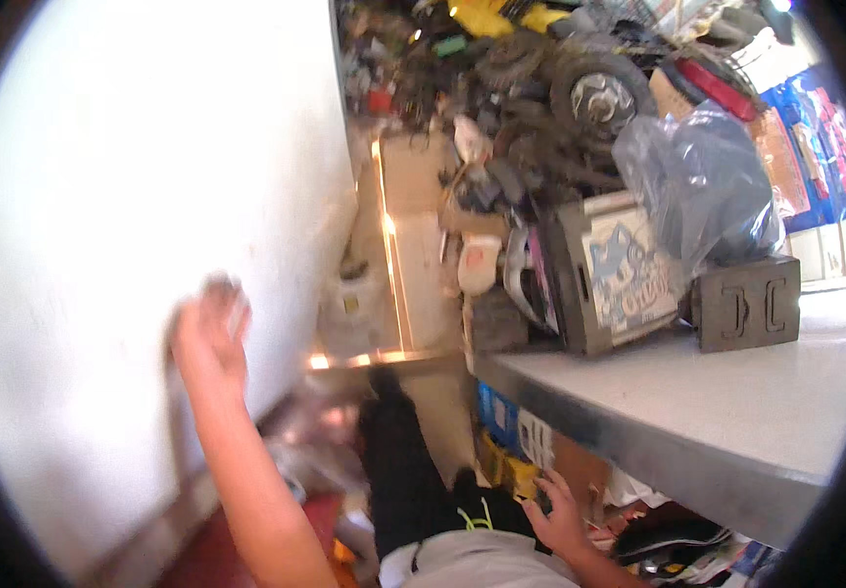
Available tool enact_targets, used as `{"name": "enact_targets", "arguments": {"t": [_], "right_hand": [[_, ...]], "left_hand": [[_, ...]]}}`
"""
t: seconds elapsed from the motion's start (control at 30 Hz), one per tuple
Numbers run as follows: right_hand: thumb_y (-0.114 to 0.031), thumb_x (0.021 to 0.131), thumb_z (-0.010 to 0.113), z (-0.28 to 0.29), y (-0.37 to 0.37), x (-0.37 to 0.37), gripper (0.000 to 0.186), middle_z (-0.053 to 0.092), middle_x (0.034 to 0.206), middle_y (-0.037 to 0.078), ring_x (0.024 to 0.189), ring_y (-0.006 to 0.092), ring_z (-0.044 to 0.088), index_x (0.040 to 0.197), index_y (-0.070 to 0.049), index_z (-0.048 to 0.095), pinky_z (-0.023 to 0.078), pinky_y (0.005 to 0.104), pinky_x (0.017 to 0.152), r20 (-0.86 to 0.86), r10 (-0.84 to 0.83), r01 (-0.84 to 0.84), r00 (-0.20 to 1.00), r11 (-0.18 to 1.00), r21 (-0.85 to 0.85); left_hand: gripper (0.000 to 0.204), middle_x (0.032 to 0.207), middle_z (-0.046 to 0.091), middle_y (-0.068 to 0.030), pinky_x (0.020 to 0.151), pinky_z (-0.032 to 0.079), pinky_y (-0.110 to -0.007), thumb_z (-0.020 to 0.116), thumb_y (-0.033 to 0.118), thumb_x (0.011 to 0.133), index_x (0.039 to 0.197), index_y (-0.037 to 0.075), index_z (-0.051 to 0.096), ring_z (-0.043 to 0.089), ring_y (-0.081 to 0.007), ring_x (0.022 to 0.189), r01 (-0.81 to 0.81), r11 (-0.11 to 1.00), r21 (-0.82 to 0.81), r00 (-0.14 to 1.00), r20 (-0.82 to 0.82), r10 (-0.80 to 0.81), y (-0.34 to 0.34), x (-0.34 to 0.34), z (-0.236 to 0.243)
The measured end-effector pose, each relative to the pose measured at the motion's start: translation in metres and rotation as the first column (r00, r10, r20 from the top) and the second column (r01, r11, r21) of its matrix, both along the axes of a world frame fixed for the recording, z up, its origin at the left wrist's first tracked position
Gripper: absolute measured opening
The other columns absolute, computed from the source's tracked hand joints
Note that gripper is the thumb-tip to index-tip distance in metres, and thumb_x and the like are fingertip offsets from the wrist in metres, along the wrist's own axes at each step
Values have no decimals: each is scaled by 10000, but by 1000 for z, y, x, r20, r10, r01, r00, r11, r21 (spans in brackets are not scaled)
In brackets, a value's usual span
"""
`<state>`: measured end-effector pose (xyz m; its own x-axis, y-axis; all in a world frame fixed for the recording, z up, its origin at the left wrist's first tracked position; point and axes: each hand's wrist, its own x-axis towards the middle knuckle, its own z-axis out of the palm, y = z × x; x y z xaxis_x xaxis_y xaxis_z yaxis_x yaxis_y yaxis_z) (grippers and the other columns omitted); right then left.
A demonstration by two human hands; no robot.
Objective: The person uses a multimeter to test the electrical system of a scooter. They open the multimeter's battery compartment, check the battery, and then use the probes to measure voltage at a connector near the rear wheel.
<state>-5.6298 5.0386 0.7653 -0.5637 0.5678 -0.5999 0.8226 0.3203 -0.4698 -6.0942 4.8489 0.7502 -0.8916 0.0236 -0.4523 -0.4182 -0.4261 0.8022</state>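
My left hand (212,321) is raised against a large white wall or panel (148,176) on the left. Its fingers are smeared by motion, so whether they touch the surface or hold anything does not show. Low on the right, my right hand (557,516) hangs beside my waist with its fingers apart and nothing in it. It is nearest to the edge of a grey-white table (697,402) and to yellow and blue items stored beneath.
On the table stand a dark box (748,304), a case with a cartoon sticker (628,260) and a see-through plastic bag (712,176). Piled wheels (602,93) and parts fill the far side. Flattened cardboard (413,245) lies on the floor ahead.
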Motion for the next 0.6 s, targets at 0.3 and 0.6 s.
{"name": "enact_targets", "arguments": {"t": [0.3, 0.6], "right_hand": [[-219, 833, 717, -35, 75, -197, 425, 477, 1365, 265, 1261, 422, 458, 1169, 22, 614, 384, 446, 1065, -295, 121, -66, 948, 980, 190], [-306, 823, 694, -116, 205, -302, 452, 512, 1333, 275, 1254, 420, 474, 1142, 11, 651, 405, 460, 1051, -189, -50, 93, 981, 969, 230]], "left_hand": [[520, 1281, 542, -149, 1091, 338, -421, 545, 275, 891, 1274, -74, 494, 487, -284, 1188, 66, 981, -180, 973, 228, -24, -11, -10, 9], [468, 1199, 590, -116, 1043, 382, -387, 631, 251, 867, 1235, -33, 573, 534, -254, 1141, 173, 950, -259, 882, 470, -32, 30, -63, -52]]}}
